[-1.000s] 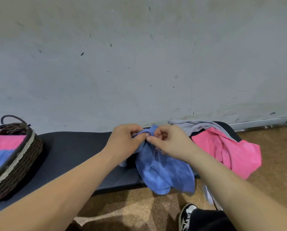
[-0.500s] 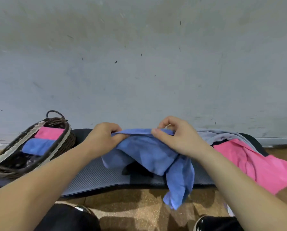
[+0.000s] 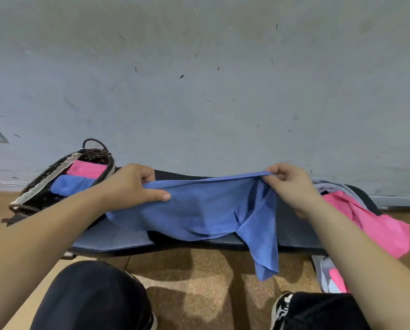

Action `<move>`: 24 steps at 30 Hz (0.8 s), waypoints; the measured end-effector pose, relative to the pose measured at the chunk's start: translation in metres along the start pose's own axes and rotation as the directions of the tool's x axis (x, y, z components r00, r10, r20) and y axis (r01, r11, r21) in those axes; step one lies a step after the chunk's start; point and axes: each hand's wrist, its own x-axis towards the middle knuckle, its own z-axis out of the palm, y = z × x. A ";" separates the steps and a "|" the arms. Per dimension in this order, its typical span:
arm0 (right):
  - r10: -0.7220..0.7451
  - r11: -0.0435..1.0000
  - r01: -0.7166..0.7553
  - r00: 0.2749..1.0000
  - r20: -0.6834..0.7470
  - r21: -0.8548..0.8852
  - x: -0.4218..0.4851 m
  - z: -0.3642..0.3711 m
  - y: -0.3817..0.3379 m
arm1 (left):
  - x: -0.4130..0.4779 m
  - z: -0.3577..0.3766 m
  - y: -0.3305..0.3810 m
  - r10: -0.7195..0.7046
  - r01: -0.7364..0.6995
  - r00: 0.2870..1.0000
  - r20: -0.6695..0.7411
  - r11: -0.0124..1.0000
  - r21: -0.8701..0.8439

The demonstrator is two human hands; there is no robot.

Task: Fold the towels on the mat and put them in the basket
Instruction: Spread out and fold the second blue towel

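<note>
Holds a blue rectangular cloth towel (image 3: 204,208) spread by its top hem, long axis running 9 to 3 o'clock. Closes the left hand (image 3: 130,184) grip on the 9 o'clock end, pinches the 3 o'clock end in the right hand (image 3: 292,184). Sags below both grips onto the dark ribbed foam mat (image 3: 118,236), one corner trailing toward 6 o'clock. Shows a dark woven wicker basket (image 3: 42,184) at 10 o'clock.

Bare mat (image 3: 118,236) at lower left lies open; pink towel heap (image 3: 377,227) crowds the right; basket (image 3: 44,179) stands at centre left.
</note>
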 end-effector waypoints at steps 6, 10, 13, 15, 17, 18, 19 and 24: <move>0.143 0.886 -0.308 0.892 0.429 0.345 -0.012 -0.024 0.013 | -0.015 -0.015 -0.016 -0.048 0.087 0.991 0.123 0.939 -0.334; 0.118 0.899 -0.280 0.896 0.429 0.338 -0.008 -0.036 -0.002 | -0.014 -0.024 -0.025 -0.098 0.251 0.945 0.314 0.832 -0.495; 0.039 0.993 -0.017 0.980 0.196 -0.115 0.007 -0.021 -0.002 | 0.003 -0.018 -0.036 -0.201 0.277 0.959 0.201 0.813 -0.511; -0.037 0.928 0.076 0.993 0.113 -0.364 0.020 0.001 0.010 | 0.022 -0.002 -0.048 -0.219 0.223 0.975 0.046 0.939 -0.263; -0.036 0.888 0.074 0.995 0.093 -0.454 0.034 0.022 0.027 | 0.041 0.015 -0.060 -0.193 0.193 0.980 -0.037 0.981 -0.027; -0.030 0.874 0.065 0.996 0.080 -0.481 0.041 0.030 0.034 | 0.051 0.021 -0.065 -0.188 0.189 0.981 -0.038 0.982 0.012; -0.021 0.863 0.047 0.998 0.056 -0.503 0.048 0.037 0.042 | 0.061 0.027 -0.072 -0.193 0.193 0.981 -0.031 0.981 0.024; -0.049 0.796 0.022 0.998 -0.028 -0.605 0.084 0.067 0.070 | 0.112 0.055 -0.103 -0.177 0.173 0.984 0.033 0.980 0.098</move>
